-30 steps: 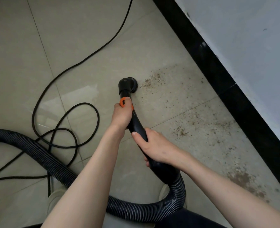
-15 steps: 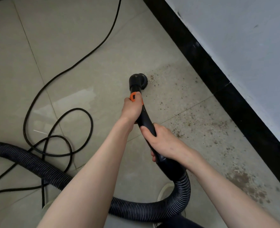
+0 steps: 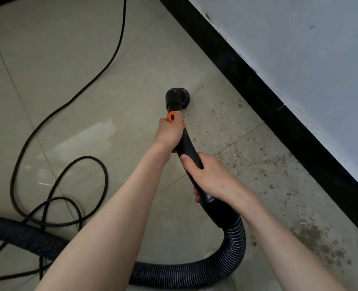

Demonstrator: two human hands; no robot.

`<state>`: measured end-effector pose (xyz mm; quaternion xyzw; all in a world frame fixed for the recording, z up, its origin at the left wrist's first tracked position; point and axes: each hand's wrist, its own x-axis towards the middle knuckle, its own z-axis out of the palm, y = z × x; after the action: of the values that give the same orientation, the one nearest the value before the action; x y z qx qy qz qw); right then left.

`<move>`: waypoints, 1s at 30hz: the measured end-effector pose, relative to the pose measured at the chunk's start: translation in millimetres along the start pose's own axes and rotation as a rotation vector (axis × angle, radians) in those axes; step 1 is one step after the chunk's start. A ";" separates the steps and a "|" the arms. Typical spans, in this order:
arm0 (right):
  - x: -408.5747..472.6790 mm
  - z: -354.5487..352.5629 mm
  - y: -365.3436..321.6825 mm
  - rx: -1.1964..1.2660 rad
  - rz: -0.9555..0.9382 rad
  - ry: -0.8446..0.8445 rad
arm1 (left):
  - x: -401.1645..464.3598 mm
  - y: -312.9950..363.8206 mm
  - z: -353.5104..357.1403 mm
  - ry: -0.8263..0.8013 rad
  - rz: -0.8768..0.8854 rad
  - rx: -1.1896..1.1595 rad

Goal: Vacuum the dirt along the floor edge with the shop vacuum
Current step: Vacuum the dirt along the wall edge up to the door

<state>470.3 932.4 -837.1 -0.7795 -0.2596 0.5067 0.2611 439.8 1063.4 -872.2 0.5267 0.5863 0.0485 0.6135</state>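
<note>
The nozzle point(image 3: 177, 97) has slid toward 1 o'clock, swallowing the dirt clump there, so the far patch thins. Left hand point(image 3: 169, 133) grips the wand point(image 3: 187, 147) at its orange collar; right hand point(image 3: 210, 177) wraps it lower. Dirt point(image 3: 320, 246) remains from 2 to 5 o'clock along the baseboard point(image 3: 257, 97). Open tile lies leftward, with the cord point(image 3: 58, 185) at 8 o'clock.

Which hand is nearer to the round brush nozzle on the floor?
Left. The left hand grips the wand just behind the brush nozzle, at the orange collar; the right hand holds the wand farther back, near the ribbed hose.
</note>
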 end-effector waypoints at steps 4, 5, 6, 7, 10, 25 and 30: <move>11.2 -13.9 0.9 0.016 -0.006 0.071 | 11.6 17.8 16.4 -0.055 0.025 0.034; 14.9 -18.4 -0.1 0.032 -0.004 0.085 | 15.2 23.5 20.1 -0.065 0.030 0.039; 18.6 -23.1 -1.3 0.051 -0.001 0.096 | 19.2 29.5 24.0 -0.074 0.034 0.044; 22.2 -27.9 -2.5 0.069 -0.002 0.105 | 23.1 35.5 28.0 -0.083 0.039 0.051; 32.9 -41.8 -5.6 0.098 -0.010 0.132 | 35.0 52.3 40.3 -0.110 0.057 0.083; 51.8 -39.7 -1.9 0.066 0.051 0.280 | 50.5 70.1 57.9 -0.264 0.073 0.168; 35.3 -25.6 5.0 0.042 0.069 0.311 | 36.2 57.6 55.4 -0.305 0.078 0.210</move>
<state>507.1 948.7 -854.6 -0.8514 -0.1786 0.3937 0.2969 525.7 1080.7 -869.4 0.6114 0.4675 -0.0696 0.6347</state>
